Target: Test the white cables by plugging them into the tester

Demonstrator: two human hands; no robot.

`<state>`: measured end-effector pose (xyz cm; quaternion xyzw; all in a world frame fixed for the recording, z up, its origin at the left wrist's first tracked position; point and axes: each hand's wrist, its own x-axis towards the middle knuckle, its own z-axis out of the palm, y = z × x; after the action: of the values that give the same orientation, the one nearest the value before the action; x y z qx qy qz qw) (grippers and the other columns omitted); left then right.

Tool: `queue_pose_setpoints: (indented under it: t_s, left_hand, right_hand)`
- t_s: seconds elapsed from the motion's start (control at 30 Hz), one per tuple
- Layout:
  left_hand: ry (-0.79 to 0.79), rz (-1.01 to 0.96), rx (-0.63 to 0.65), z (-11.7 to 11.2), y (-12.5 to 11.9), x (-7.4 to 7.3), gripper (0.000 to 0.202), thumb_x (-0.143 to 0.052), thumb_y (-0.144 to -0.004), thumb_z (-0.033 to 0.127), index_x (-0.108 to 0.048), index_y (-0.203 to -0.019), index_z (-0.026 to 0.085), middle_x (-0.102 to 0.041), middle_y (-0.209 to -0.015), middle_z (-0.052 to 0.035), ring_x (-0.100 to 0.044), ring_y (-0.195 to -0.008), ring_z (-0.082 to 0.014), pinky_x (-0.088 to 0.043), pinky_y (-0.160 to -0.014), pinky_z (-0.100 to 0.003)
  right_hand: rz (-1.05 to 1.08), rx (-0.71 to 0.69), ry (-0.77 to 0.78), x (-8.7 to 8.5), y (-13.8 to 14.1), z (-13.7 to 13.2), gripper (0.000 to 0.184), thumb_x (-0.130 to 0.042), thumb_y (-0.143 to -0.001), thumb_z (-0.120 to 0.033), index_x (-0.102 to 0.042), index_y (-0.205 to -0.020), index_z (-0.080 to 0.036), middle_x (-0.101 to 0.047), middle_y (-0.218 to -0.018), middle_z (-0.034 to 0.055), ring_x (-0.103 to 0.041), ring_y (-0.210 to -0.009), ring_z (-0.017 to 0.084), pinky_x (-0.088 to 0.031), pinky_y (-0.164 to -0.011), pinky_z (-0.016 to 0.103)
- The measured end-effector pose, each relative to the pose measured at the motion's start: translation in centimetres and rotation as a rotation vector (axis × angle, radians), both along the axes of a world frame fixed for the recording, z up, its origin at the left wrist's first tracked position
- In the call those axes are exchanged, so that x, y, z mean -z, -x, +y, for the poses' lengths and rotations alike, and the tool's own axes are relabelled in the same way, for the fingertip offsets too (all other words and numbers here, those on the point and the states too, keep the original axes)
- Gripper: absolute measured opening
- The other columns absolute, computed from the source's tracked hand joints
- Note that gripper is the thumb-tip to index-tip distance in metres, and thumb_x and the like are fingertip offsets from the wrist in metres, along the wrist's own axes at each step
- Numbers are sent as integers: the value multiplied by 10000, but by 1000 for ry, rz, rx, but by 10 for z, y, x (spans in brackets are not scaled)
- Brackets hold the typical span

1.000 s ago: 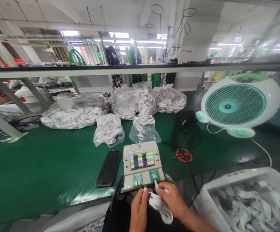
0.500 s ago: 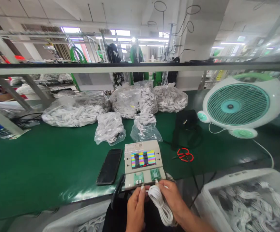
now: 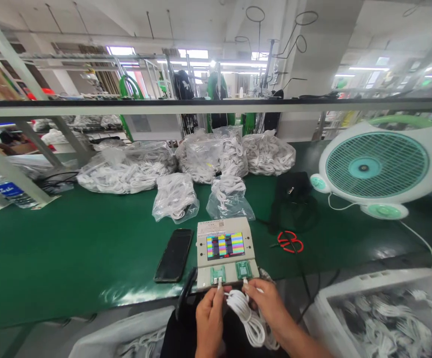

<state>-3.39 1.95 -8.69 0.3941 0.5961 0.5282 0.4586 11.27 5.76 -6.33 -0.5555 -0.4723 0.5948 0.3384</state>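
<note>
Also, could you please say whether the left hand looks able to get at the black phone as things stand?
Probably yes: the phone lies uncovered near the left hand, though a dark curved object stands partly between them and the fingers hold a white connector, which they would likely have to release.

Bright, diffuse light filled the workshop; the far windows (image 3: 193, 53) were burnt out to white, and fluorescent tubes (image 3: 369, 69) glowed overhead; the green tabletop (image 3: 126, 296) threw back glare near its front edge; the striped display (image 3: 226, 245) shone vividly. Haze smeared the right side; the desk fan (image 3: 383, 164) looked stretched, and the plastic bin (image 3: 380, 278) was blurred.
</note>
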Motion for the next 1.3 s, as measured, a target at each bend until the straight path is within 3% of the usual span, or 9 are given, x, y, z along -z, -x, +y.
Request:
queue_pose_setpoints:
  t_s: [0.17, 0.3, 0.47, 0.57, 0.73, 0.93, 1.13, 1.3]
  left_hand:
    - [92, -226, -44, 0, -4, -4, 410, -533, -801, 466, -648, -873, 80, -550, -668, -26, -473, -655, -135, -352, -614, -215]
    - [36, -127, -31, 0, -5, -8, 381, -554, -789, 455, -659, -835, 91, -559, -669, -25, -463, -662, -131, -346, -618, -205]
    - [67, -251, -74, 1, -9, -9, 384, -551, -784, 471, -658, -810, 103, -595, -698, -34, -507, -699, -151, -384, -643, -205]
    - [41, -186, -71, 1, -9, -4, 388, -548, -781, 481, -639, -756, 104, -607, -717, -43, -524, -733, -173, -393, -679, -222]
    - [31, -78, -41, 2, -4, 1, 418, -515, -792, 504, -600, -700, 105, -537, -655, -30, -463, -675, -155, -377, -664, -230]
    - [31, -173, 33, 5, -5, -9, 412, -510, -799, 501, -544, -662, 114, -488, -635, -17, -427, -638, -135, -369, -632, -221]
    - [91, -240, 67, 11, -7, -18, 483, -518, -764, 557, -608, -690, 88, -569, -626, -51, -513, -632, -175, -402, -622, -250]
    - [52, -162, 46, 4, -12, -10, 512, -471, -783, 569, -657, -787, 92, -614, -723, -80, -542, -699, -203, -418, -685, -279]
  right_hand:
    - [-10, -8, -1, 4, 0, 1, 382, -514, -659, -493, -522, -621, -113, -423, -522, 5, -378, -502, 101, -288, -503, 233]
    - [5, -12, -1, 10, 0, 2, 379, -521, -674, -492, -517, -620, -117, -417, -513, 2, -376, -500, 102, -276, -495, 232]
    - [14, -8, 2, 6, 0, 2, 390, -521, -658, -508, -518, -617, -120, -412, -512, 3, -375, -490, 102, -287, -488, 235]
    - [7, 2, 19, 4, 1, 1, 392, -516, -651, -507, -531, -645, -115, -422, -533, 8, -390, -497, 105, -297, -486, 235]
    - [9, -17, 8, 8, 0, 1, 417, -504, -671, -506, -574, -719, -98, -438, -578, 15, -398, -506, 100, -301, -489, 228]
    - [-8, -59, -6, 8, 0, 3, 418, -499, -677, -502, -573, -720, -92, -434, -587, 19, -382, -513, 97, -288, -488, 226]
    - [-13, -39, 1, 12, 0, 5, 385, -506, -669, -492, -541, -680, -108, -409, -542, 5, -356, -483, 89, -255, -460, 218]
    - [-26, -64, 1, 7, 1, -2, 342, -480, -684, -451, -483, -635, -113, -399, -533, 2, -352, -493, 89, -256, -469, 217]
